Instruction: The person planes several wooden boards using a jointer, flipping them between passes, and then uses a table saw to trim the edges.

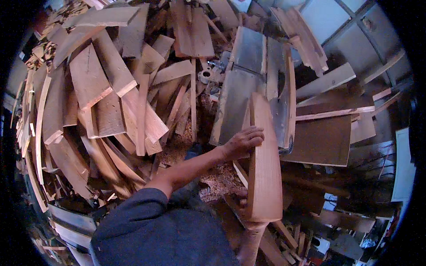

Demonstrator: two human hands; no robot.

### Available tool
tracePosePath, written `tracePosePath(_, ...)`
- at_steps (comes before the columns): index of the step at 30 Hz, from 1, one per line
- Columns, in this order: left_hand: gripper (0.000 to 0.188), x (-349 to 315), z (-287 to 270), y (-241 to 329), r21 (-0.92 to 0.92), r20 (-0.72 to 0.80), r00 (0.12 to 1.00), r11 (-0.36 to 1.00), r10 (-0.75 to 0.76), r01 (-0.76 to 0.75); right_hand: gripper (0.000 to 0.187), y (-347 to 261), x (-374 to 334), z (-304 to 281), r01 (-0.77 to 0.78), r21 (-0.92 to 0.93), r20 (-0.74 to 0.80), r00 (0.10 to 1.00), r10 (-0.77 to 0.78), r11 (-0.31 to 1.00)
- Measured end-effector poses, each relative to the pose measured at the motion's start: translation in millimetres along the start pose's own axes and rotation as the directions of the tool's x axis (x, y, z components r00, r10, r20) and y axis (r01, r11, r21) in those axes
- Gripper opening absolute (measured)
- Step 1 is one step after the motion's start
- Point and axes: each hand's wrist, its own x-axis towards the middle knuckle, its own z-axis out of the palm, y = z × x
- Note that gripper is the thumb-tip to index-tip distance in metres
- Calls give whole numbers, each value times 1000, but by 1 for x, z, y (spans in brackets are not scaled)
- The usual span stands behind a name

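A long, thick wooden beam [265, 177] points away from me, its far end over the metal bed [242, 93] of a woodworking machine that looks like a jointer. My left hand [246, 141] grips the beam's left edge about midway, fingers bent over the top. At the near end my right hand [242, 198] holds the beam from below. Only some fingertips show on its left side, and the wrist comes out under the end; the palm is hidden. Whether the beam's underside touches the bed along its length I cannot tell.
Stacked boards [91, 77] crowd the left side. Wood shavings [217, 181] cover the floor by the machine. A wide brown panel [319, 139] and several planks lie to the right. Offcuts [288, 237] are strewn at the lower right. A metal fitting [206, 75] sits left of the bed.
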Motion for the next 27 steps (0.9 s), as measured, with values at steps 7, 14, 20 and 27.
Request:
tracePosePath(7,58,45,-14,35,-52,-111,989,994,-101,96,87,-13,23,-24,94,-853,-176,874,-453,513)
tracePosePath(14,61,82,-27,70,-471,-234,722,725,-651,502,103,38,43,-89,22,-859,302,829,-471,-511)
tracePosePath(20,52,-8,38,-11,-841,-52,335,223,-941,494,127,79,-1,-72,-227,-909,-15,855,-518,-349)
tracePosePath(27,55,-84,67,-33,-743,106,-13,-88,-994,664,122,83,-21,-99,120,-721,290,946,-141,-682)
